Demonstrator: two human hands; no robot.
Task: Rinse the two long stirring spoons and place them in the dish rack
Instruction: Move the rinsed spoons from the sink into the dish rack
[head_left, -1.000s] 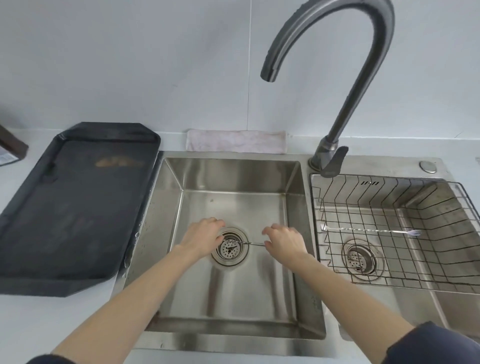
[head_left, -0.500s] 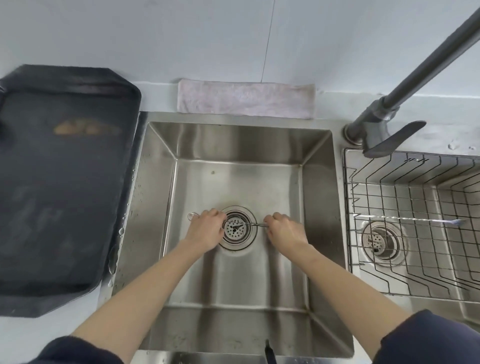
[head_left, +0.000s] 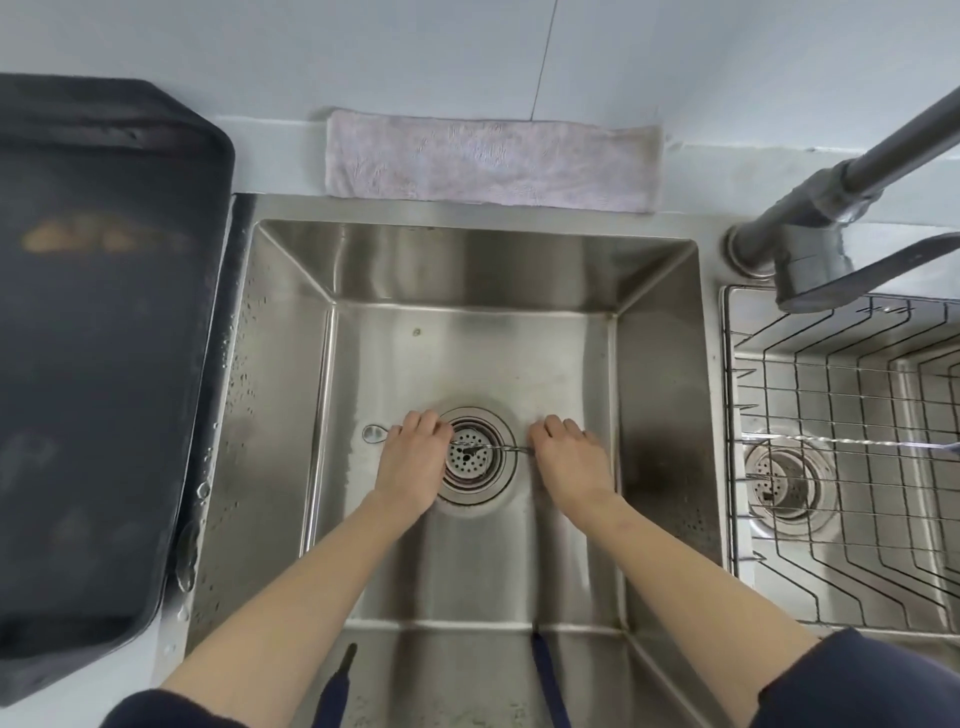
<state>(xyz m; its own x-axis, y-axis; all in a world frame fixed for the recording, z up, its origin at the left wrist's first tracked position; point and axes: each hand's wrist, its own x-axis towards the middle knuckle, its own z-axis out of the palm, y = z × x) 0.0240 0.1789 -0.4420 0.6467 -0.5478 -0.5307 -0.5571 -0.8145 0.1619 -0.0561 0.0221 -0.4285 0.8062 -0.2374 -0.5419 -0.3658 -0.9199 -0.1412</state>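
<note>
A long thin metal stirring spoon (head_left: 492, 446) lies across the drain on the floor of the left sink basin (head_left: 467, 358), its small bowl (head_left: 375, 433) sticking out left of my left hand. My left hand (head_left: 415, 457) pinches the spoon near its bowl end. My right hand (head_left: 569, 460) pinches the other end of the twisted handle. A second long spoon (head_left: 852, 441) lies across the wire dish rack (head_left: 841, 499) in the right basin. No water runs from the faucet.
The dark faucet base and lever (head_left: 810, 260) stand between the two basins. A folded pale cloth (head_left: 493, 161) lies behind the sink. A large black tray (head_left: 98, 364) fills the counter to the left. A second drain (head_left: 784, 480) sits under the rack.
My head has tilted down and closer, so the sink fills more of the view. Both hands stay on the spoon over the drain, hardly moved.
</note>
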